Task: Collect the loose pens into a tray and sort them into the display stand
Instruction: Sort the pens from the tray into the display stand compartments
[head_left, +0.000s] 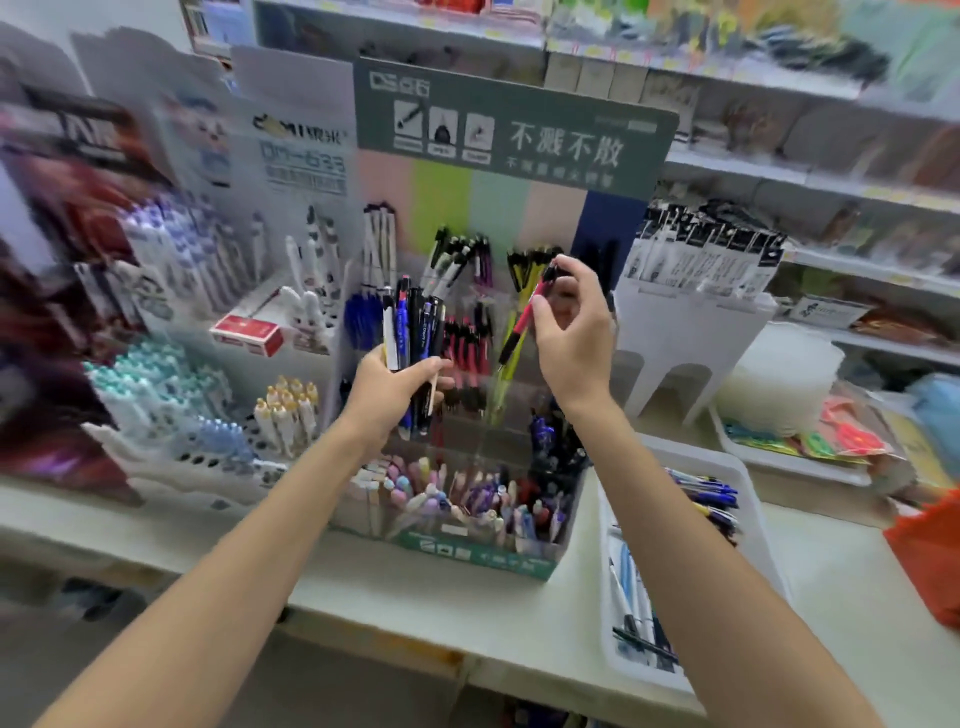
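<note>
White shop counter (415, 603), blurred stocked shelves (779, 171) behind. Mid-counter: tiered clear stand (470, 553) under a green header card (519, 135), rows filled with pens. Before the stand's middle tiers, left hand (387, 397), fingers curled tight round an upright bundle of pens (413, 332), mostly blue and black. Up by the stand's upper right rows, right hand (571, 332), thumb and fingertips pinched on a tilted red pen (522, 325), black end up, near the yellow pens (521, 273). Just right of the stand, white tray (727, 461) with loose pens (711, 500) inside. Behind the tray, white rack (691, 332) of black-topped packs
</note>
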